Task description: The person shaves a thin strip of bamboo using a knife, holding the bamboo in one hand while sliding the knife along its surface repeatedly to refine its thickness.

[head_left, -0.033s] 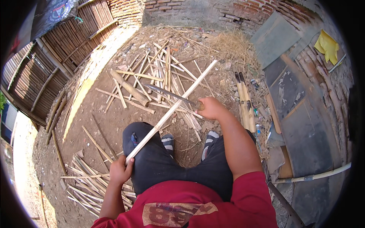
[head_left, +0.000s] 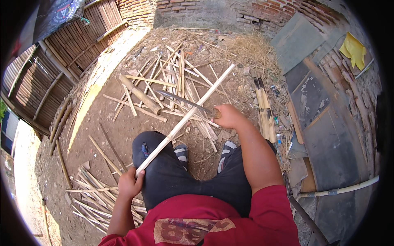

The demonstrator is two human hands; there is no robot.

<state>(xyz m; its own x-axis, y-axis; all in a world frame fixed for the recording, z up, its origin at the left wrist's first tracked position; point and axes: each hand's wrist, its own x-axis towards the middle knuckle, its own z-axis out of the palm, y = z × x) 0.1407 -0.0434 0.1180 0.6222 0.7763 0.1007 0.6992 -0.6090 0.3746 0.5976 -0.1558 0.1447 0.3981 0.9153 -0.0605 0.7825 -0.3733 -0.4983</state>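
Observation:
My left hand (head_left: 130,183) grips the lower end of a long pale bamboo strip (head_left: 180,124). The strip slants up and away to the right, passing over my left thigh. My right hand (head_left: 228,117) is closed round the wooden handle of a long knife (head_left: 180,99). Its dark blade points left, and the strip crosses it close to the handle; whether they touch I cannot tell. Beyond the blade a pile of split bamboo strips (head_left: 180,74) lies loosely on the dirt, with a thick bamboo piece (head_left: 140,95) at its left.
More strips (head_left: 96,192) are heaped at my near left. Two charred bamboo halves (head_left: 264,110) lie to the right. Beyond them dark panels (head_left: 320,119) lean along the wall, near a yellow sheet (head_left: 353,50). A bamboo fence (head_left: 82,41) stands at the far left.

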